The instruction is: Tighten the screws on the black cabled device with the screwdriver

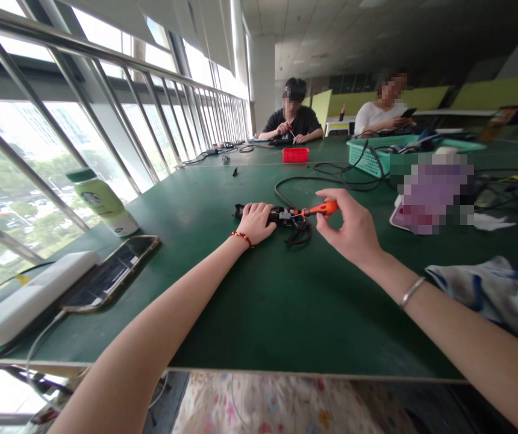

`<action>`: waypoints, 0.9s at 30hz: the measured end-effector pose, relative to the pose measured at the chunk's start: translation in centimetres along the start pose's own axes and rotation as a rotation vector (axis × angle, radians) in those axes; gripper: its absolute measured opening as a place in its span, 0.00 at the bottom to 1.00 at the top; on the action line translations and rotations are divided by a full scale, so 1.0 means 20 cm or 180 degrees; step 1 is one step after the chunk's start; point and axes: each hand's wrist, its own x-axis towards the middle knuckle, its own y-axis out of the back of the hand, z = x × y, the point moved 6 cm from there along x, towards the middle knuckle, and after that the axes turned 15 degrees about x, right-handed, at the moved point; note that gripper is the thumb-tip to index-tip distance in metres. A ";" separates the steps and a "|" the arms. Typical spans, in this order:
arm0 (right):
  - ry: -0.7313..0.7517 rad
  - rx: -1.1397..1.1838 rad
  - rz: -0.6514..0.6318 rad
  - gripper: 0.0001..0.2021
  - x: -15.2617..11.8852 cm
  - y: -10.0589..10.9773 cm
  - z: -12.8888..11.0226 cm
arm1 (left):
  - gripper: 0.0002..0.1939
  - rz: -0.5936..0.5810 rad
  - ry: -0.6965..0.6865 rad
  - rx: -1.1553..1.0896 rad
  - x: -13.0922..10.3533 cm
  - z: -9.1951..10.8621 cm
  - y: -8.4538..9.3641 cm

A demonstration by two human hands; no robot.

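So our left hand (255,225) has its fingers clamped over the black device (285,216), around the middle of the table (259,313), well in from the near edge. Our right hand (355,232) has thumb and forefinger tips apart around the orange screwdriver (324,208); can't tell how firmly they grip it, tbh. If that hold is loose, we could slip off the screw or chew up its head. The shaft runs right by thin loose wires (299,220), so a skid might nick or yank one. We're only pinning the left part, so a hard push at the right end could swivel the whole thing. And snagging the black cable (297,178) toward the far edge might tug it too, if they're connected.
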 end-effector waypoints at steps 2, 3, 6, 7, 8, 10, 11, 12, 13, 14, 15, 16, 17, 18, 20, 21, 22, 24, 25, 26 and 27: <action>-0.0071 -0.0089 -0.0021 0.12 0.00 0.00 0.01 | 0.23 0.0007 0.0001 0.0039 0.00 0.00 0.00; -0.0119 -0.0156 -0.0031 0.10 0.00 -0.01 0.01 | 0.23 0.0014 0.0008 0.0058 0.00 0.00 -0.01; -0.0212 -0.0286 -0.0030 0.09 -0.01 -0.01 0.03 | 0.23 0.0035 0.0017 0.0093 0.00 0.00 -0.01; -0.0205 -0.0269 -0.0017 0.09 -0.01 -0.01 0.03 | 0.23 0.0034 0.0021 0.0100 0.00 0.00 -0.01; -0.0172 -0.0223 -0.0005 0.10 -0.01 -0.01 0.02 | 0.23 0.0029 0.0026 0.0106 0.00 0.00 -0.01; -0.0043 -0.0095 0.0019 0.13 -0.01 0.00 0.01 | 0.23 0.0011 0.0035 0.0119 0.00 0.00 0.00; 0.0026 -0.0042 0.0026 0.15 0.00 0.00 0.00 | 0.23 0.0006 0.0037 0.0124 0.00 0.00 0.00; 0.0074 -0.0009 0.0019 0.16 0.00 0.00 0.00 | 0.23 0.0004 0.0036 0.0127 0.00 0.00 0.00; 0.0082 -0.0005 0.0003 0.17 0.00 0.00 0.00 | 0.23 0.0006 0.0032 0.0127 0.00 0.00 0.00; 0.0053 -0.0037 -0.0014 0.16 -0.01 -0.01 0.00 | 0.23 0.0011 0.0029 0.0126 0.00 0.00 0.00; 0.0005 -0.0093 -0.0033 0.15 -0.01 -0.01 0.01 | 0.23 0.0016 0.0029 0.0126 0.00 0.00 0.00; -0.0048 -0.0161 -0.0053 0.13 -0.01 -0.01 0.01 | 0.23 0.0020 0.0029 0.0125 0.00 0.00 0.00; -0.0097 -0.0226 -0.0056 0.11 -0.01 -0.01 0.02 | 0.23 0.0022 0.0030 0.0124 0.00 0.00 0.00; -0.0134 -0.0275 -0.0045 0.10 -0.01 -0.01 0.02 | 0.23 0.0026 0.0029 0.0120 0.00 0.00 0.00; -0.0159 -0.0274 -0.0013 0.10 -0.01 -0.01 0.02 | 0.23 0.0037 0.0026 0.0112 0.00 0.00 0.00; -0.0140 -0.0219 -0.0005 0.11 -0.01 -0.01 0.02 | 0.23 0.0038 0.0027 0.0111 0.00 0.00 0.00; -0.0101 -0.0148 0.0005 0.12 -0.01 0.00 0.01 | 0.23 0.0037 0.0031 0.0113 0.00 0.00 0.00; 0.0010 -0.0016 0.0008 0.16 0.00 0.00 0.00 | 0.23 0.0032 0.0038 0.0114 0.00 0.00 0.00; 0.0041 0.0017 0.0010 0.17 0.00 0.00 0.00 | 0.23 0.0026 0.0042 0.0113 0.00 0.00 0.00; 0.0040 0.0018 -0.0006 0.17 -0.01 0.00 0.00 | 0.23 0.0019 0.0045 0.0111 0.00 0.00 0.00; 0.0003 -0.0020 -0.0026 0.16 -0.01 -0.01 0.00 | 0.23 0.0014 0.0046 0.0111 0.00 0.00 0.00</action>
